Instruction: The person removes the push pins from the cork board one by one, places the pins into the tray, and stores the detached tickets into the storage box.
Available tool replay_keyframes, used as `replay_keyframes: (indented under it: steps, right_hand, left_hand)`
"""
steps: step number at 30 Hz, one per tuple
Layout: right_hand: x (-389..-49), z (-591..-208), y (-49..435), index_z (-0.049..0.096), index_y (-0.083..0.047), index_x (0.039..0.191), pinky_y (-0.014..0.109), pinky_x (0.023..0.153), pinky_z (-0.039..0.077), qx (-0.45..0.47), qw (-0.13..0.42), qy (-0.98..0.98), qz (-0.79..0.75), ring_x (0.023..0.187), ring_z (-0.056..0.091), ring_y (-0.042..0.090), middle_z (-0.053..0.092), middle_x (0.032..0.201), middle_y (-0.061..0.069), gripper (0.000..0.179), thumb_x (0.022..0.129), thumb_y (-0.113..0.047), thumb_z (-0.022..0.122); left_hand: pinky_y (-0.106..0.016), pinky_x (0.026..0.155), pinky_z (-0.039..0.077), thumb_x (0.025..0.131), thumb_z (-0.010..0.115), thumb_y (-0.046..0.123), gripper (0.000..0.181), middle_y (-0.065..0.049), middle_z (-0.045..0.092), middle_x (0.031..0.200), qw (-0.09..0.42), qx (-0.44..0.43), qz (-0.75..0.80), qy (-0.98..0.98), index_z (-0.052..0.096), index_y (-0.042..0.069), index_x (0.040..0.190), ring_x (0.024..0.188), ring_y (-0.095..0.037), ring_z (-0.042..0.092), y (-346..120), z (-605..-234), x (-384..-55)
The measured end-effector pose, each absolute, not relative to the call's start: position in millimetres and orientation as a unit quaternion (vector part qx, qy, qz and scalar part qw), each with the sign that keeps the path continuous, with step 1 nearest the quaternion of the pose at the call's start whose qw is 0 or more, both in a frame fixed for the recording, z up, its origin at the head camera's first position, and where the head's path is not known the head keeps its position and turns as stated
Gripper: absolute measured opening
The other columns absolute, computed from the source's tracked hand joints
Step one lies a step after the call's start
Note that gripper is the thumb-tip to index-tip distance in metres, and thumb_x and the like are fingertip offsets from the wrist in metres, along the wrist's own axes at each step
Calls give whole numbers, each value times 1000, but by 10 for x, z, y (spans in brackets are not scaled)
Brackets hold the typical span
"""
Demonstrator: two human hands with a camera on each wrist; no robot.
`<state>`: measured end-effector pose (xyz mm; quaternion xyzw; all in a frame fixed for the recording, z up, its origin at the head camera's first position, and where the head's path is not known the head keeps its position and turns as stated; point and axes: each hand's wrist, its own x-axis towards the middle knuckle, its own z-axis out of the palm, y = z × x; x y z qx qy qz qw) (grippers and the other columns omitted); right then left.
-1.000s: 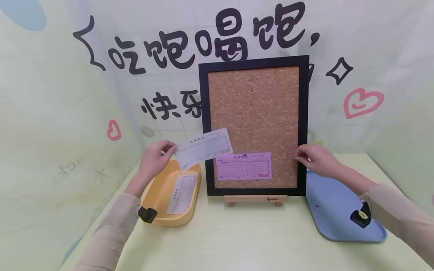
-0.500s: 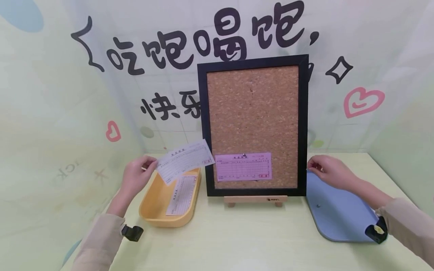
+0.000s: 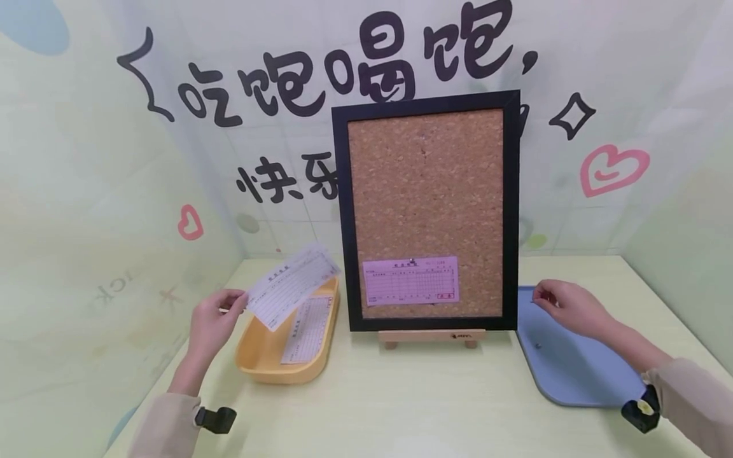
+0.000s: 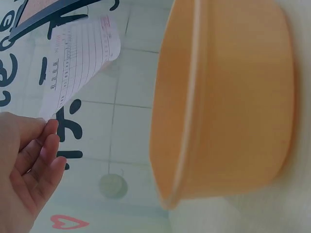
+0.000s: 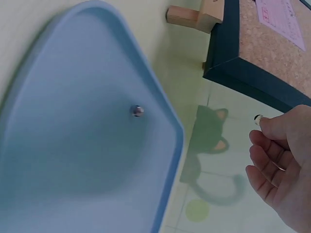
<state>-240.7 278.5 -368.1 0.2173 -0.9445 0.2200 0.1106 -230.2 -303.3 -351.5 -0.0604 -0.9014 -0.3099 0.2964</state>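
In the head view my left hand (image 3: 210,324) pinches a white printed form slip (image 3: 293,285) by its left end, over the yellow bin (image 3: 252,366). The slip's far end curls in the left wrist view. A second white slip (image 3: 309,329) lies inside the bin. My right hand (image 3: 572,310), above the blue tray (image 3: 572,388), pinches a small shiny pushpin (image 5: 258,118) between thumb and finger. Another pushpin (image 5: 138,110) lies in that tray. On the framed corkboard (image 3: 426,191), a pink slip (image 3: 411,283) is fixed low by a pin (image 3: 412,261) at its top edge.
The corkboard stands on a small wooden easel (image 3: 432,336) at the table's back, between bin and tray. Behind it hangs a printed backdrop (image 3: 280,229) with large black characters. Pale side walls (image 3: 86,267) close in the table (image 3: 401,407).
My left hand has drawn the white slip left and down, away from the corkboard to above the bin. My right hand has moved from the board's right edge, right and down over the tray.
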Motion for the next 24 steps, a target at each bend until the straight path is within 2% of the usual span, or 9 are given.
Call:
replay_keyframes:
  steps: [9, 18, 24]
  right_hand:
    - [-2375, -3888, 2860, 60, -4, 81, 24, 54, 43, 211, 109, -945, 226, 63, 46, 7, 59, 73, 0, 7, 79, 2, 63]
    - [-2333, -4044, 2909, 60, -2, 78, 22, 52, 43, 217, 101, -940, 243, 62, 47, 4, 59, 72, 1, 7, 78, 4, 60]
    - [-2286, -4097, 2936, 60, -3, 78, 22, 52, 43, 206, 93, -943, 243, 62, 47, 4, 58, 72, 0, 7, 78, 4, 60]
  left_hand:
    - [-12, 51, 43, 84, 61, 5, 11, -12, 65, 72, 285, -32, -307, -908, 67, -4, 84, 60, -5, 53, -3054, -3663, -2226]
    - [-20, 47, 40, 86, 59, 11, 15, -10, 64, 72, 238, 14, -294, -926, 66, -3, 88, 61, -14, 53, -2970, -3844, -2213]
    - [-21, 44, 38, 86, 57, 10, 18, -15, 65, 75, 197, 39, -296, -934, 65, -5, 90, 55, -14, 50, -2906, -3877, -2199]
